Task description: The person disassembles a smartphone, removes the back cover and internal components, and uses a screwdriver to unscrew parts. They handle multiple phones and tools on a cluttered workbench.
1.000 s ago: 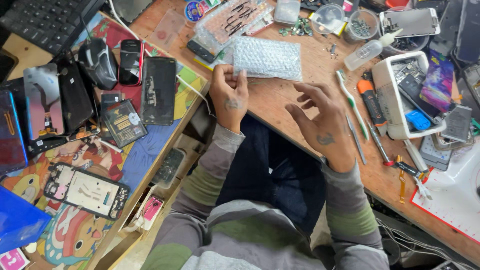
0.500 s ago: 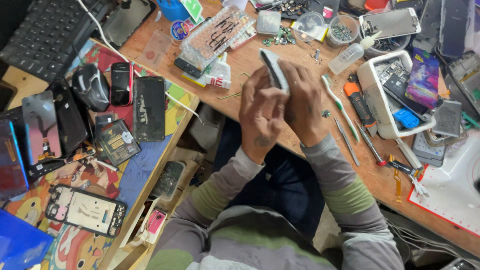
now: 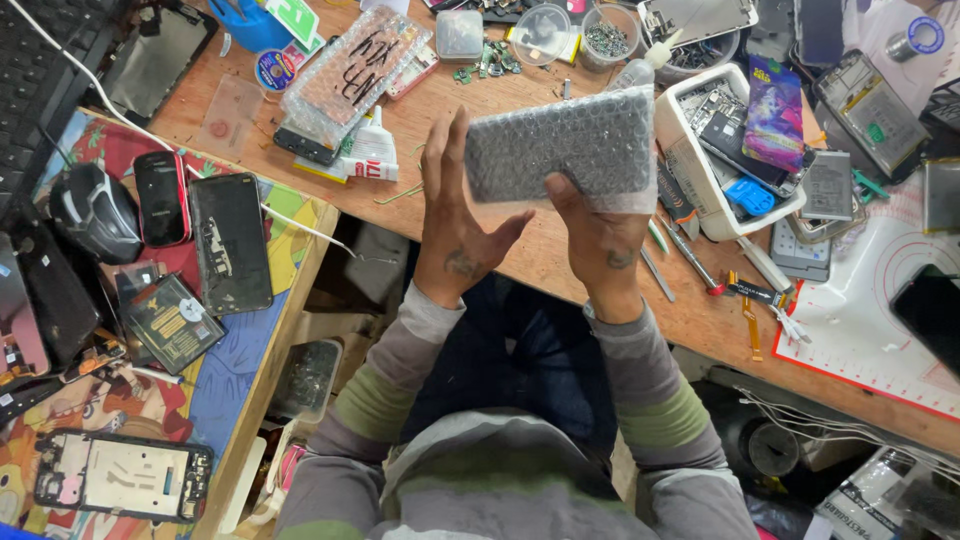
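A flat rectangular packet wrapped in clear bubble wrap point(image 3: 562, 148) is held up above the wooden workbench point(image 3: 520, 255), in front of me. My right hand point(image 3: 597, 243) grips its lower edge from below. My left hand point(image 3: 462, 225) presses flat against its left end, fingers pointing up. Both arms wear grey sleeves with green stripes.
A second bubble-wrapped item with black marks point(image 3: 352, 75) lies at the back left. A white tray of phone parts point(image 3: 712, 190) stands right of the packet. Phones point(image 3: 230, 243) and a phone frame point(image 3: 122, 478) lie on the colourful left table. Tweezers and tools point(image 3: 690, 262) lie near the right hand.
The bubble-wrapped packet lay flat on the bench a second ago. Both hands picked it up, turned it, and now hold it raised with its broad face toward me.
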